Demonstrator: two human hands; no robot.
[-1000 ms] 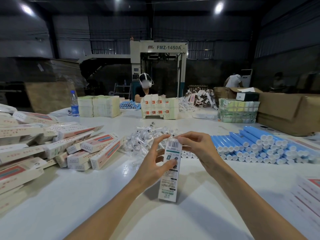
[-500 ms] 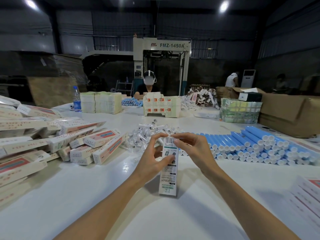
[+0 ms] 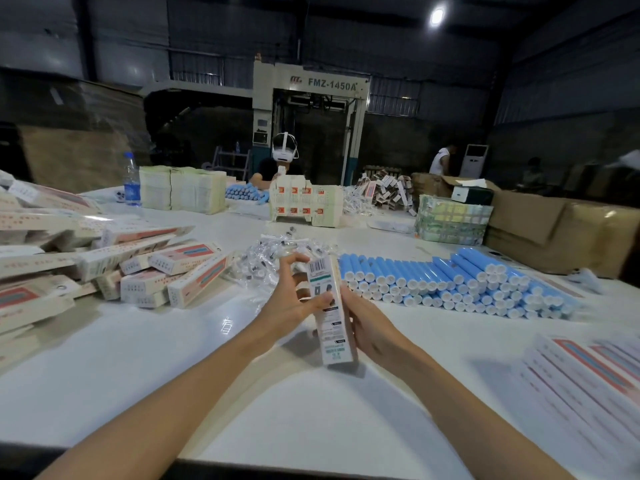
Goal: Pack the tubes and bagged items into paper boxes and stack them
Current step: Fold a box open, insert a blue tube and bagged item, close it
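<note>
I hold a long white paper box (image 3: 330,313) upright over the white table (image 3: 173,368), barcode end up. My left hand (image 3: 291,299) grips its left side with the thumb across the front and fingers near the top. My right hand (image 3: 370,327) clasps its lower right side from behind. Past the box lie stacked blue tubes with white caps (image 3: 450,278) to the right and a heap of clear bagged items (image 3: 273,258) in the middle. Packed boxes (image 3: 166,271) lie piled on the left.
Flat unfolded box blanks (image 3: 588,372) lie at the near right. A person in a headset (image 3: 282,161) sits across the table behind stacked boxes (image 3: 304,206). A water bottle (image 3: 131,181), blank stacks (image 3: 183,188), a green bundle (image 3: 450,220) and cardboard cartons (image 3: 554,230) line the far side.
My right hand has slid from the box's top end down to its lower right side. The box now tilts slightly, and my left hand's fingers stay near the top.
</note>
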